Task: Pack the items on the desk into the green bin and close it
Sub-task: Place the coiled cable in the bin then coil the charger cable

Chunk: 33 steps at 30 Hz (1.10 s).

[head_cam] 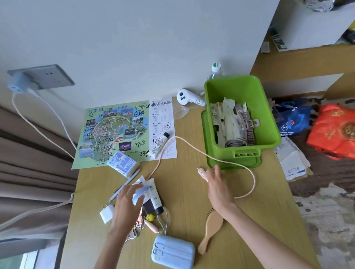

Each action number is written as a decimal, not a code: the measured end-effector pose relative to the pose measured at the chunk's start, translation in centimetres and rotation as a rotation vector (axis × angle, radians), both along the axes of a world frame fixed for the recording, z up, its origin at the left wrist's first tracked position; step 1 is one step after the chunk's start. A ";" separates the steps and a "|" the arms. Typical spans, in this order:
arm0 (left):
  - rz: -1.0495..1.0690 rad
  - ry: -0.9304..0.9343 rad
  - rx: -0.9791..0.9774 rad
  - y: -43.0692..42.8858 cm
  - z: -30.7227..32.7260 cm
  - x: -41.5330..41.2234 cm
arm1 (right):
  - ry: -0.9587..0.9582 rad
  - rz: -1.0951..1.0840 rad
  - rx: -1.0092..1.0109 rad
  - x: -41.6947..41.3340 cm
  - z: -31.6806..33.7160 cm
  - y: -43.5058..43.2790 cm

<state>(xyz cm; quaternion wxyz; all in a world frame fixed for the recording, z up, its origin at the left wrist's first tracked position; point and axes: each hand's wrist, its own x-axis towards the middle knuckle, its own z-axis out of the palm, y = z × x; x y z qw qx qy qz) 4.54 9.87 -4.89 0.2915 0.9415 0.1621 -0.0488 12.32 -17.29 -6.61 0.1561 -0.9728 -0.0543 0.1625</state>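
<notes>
The green bin point(262, 113) stands open on its lid point(233, 162) at the desk's far right, with packets, tubes and a hair clip inside. My left hand point(127, 209) grips a light blue item point(139, 195) above two tubes point(154, 197). My right hand point(218, 183) rests on the plug end of a pink cable point(203, 173), fingers spread. The cable loops across the desk. A white tube point(159, 144), a tissue pack point(123, 163), a pen point(131, 179), a white charger point(107, 215), a blue pouch point(172, 253) and a wooden hairbrush point(210, 228) lie on the desk.
A park map point(110, 129) covered in handwriting lies at the back of the desk. Behind the bin are a white controller point(189, 97) and a bottle point(216, 67). Curtains hang on the left. Blue and red bags point(336, 130) sit on the floor to the right.
</notes>
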 end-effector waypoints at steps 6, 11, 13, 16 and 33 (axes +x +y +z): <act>0.311 -0.008 0.088 2.8 -0.1 -2.1 | -0.049 -0.013 0.008 0.8 -0.3 0.8; 0.500 0.270 0.152 3.9 -0.3 -2.8 | -0.093 0.077 0.025 0.4 -0.8 1.6; 0.538 0.345 0.129 3.8 -0.4 -2.6 | -0.085 0.129 0.028 0.1 -1.0 2.1; 0.617 0.366 0.060 3.7 -0.8 -2.4 | -0.070 0.137 0.049 -0.1 -1.1 2.5; 0.582 0.039 -0.998 1.1 6.7 5.9 | -0.140 0.114 0.695 3.3 6.4 5.7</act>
